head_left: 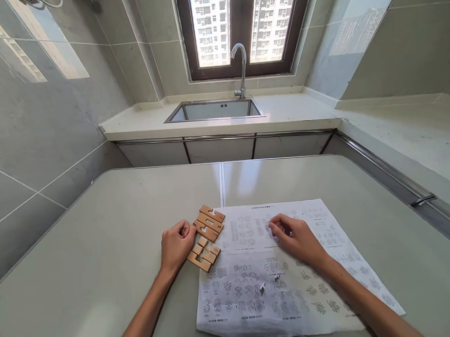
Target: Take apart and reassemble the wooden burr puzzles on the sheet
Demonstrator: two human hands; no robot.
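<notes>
Left grip [178, 241] curled beside wooden pieces [205, 255], right grip [292, 231] loosely closed over printed sheet [271, 309]; whether either pinches anything, cannot tell.

Bright daylight through dark-framed glass window [244, 67] at far side; pale glare on glossy grey tiled wall [51, 114] at left; edges stretched.

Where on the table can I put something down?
The table looks bare between the left hand and the tiled wall, and right of the paper. It's crowded beside that hand, by the wooden pieces.
</notes>
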